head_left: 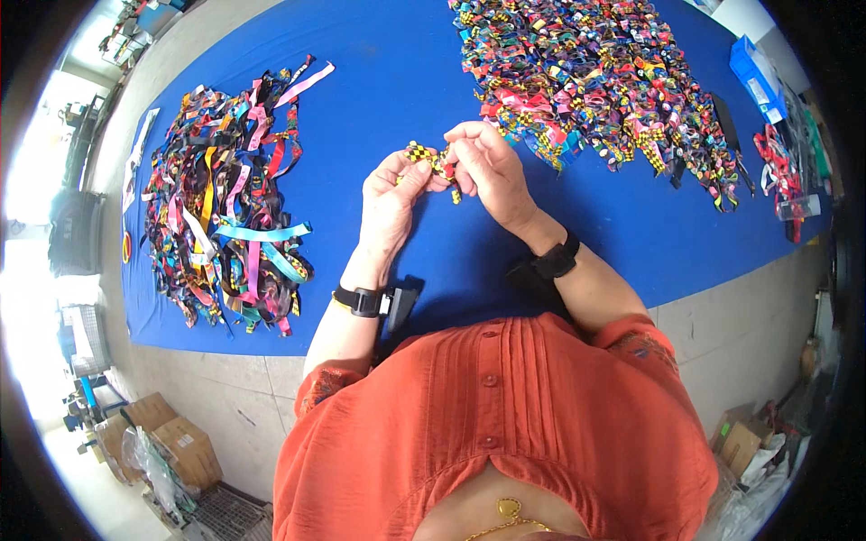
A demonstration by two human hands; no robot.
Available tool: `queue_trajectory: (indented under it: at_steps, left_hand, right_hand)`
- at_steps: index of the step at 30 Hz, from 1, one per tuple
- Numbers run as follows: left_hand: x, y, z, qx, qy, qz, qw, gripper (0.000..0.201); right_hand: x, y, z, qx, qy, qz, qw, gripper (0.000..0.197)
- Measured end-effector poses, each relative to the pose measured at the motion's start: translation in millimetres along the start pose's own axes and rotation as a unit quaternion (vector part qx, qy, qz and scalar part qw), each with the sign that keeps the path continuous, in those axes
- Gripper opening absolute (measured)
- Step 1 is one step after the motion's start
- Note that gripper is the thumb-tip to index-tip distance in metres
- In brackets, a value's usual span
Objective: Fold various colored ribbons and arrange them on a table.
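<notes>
Both hands meet over the blue cloth (406,72) in the middle of the view. My left hand (393,194) and my right hand (487,167) pinch a small ribbon piece (431,160) with a yellow and black check pattern and some red, held between the fingertips of both. A short end of it hangs below my right thumb. Each wrist wears a black strap. To the left lies a heap of long loose ribbons (225,203) in many colours. At the upper right is a big pile of small folded ribbon pieces (595,77).
The blue cloth covers a grey table (731,334). A blue bin (756,77) and more ribbons (780,171) sit at the far right edge. Cardboard boxes (176,446) stand on the floor at lower left, others at lower right.
</notes>
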State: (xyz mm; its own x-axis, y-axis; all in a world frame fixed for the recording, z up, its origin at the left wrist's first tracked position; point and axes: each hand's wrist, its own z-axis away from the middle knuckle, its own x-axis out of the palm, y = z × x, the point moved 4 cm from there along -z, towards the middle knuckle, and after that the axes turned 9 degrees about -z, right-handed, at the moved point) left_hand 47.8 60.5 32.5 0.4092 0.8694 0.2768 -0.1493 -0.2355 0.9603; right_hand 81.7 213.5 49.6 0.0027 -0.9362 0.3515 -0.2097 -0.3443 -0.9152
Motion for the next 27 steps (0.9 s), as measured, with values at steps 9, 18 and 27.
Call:
queue_trajectory:
  at_steps: [9, 18, 27]
  left_hand:
    - [-14.7, -5.1, -1.6, 0.010, 0.006, -0.008, 1.000, 0.014]
    - [-11.1, -7.0, 0.5, -0.017, -0.042, -0.055, 0.997, 0.017]
    - [-2.7, -13.1, 5.9, -0.059, -0.096, -0.098, 0.989, 0.026]
  right_hand:
    - [-12.0, 13.6, -6.8, 0.102, 0.028, 0.043, 0.993, 0.019]
    - [-20.1, 22.0, -10.3, 0.083, 0.016, 0.015, 0.996, 0.014]
    - [-20.2, 25.0, -9.7, 0.084, -0.021, 0.042, 0.995, 0.018]
